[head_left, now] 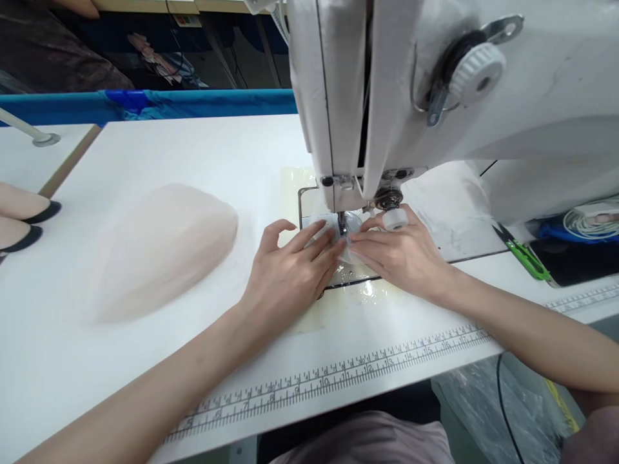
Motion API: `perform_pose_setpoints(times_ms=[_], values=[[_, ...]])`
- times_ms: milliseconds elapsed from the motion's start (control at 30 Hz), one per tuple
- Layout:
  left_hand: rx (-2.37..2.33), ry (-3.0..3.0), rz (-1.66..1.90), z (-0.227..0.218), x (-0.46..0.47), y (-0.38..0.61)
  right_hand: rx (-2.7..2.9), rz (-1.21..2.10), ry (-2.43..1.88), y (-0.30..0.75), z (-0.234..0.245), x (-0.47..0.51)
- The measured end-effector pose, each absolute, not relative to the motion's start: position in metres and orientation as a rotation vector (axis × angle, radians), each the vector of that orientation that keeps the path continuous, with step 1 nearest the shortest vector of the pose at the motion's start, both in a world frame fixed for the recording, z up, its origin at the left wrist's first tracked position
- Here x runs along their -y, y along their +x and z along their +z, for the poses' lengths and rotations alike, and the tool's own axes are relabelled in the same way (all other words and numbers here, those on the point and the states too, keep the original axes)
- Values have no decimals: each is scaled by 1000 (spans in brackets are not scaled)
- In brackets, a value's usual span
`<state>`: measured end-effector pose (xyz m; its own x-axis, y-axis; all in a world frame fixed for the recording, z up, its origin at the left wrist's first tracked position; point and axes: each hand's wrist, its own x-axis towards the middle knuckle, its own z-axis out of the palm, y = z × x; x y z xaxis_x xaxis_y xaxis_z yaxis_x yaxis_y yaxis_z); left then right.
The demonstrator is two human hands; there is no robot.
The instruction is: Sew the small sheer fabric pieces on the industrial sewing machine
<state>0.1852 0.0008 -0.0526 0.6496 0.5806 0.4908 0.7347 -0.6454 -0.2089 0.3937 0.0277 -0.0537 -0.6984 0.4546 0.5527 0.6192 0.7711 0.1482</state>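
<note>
Both my hands rest on the bed of a white sewing machine (435, 90), just in front of its needle and presser foot (342, 222). My left hand (290, 270) lies flat with fingers stretched out, pressing a small piece of sheer pale fabric (351, 225) onto the metal needle plate (309, 200). My right hand (399, 254) meets it fingertip to fingertip, fingers extended on the same piece, with a white ring-like guard (395, 219) on one finger.
A pile of pale pink sheer fabric (159, 248) lies on the white table (169, 148) at the left. Green thread snips (525, 254) sit right of the machine. A ruler strip (348, 377) runs along the front edge. Dark-tipped pale objects (26, 222) lie far left.
</note>
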Motion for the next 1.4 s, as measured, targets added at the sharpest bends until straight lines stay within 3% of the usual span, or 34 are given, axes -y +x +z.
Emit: perform_pose_setpoints(times_ms=[1400], values=[[1194, -2605, -640, -55, -12, 183, 2556, -400, -937, 392, -55, -35]])
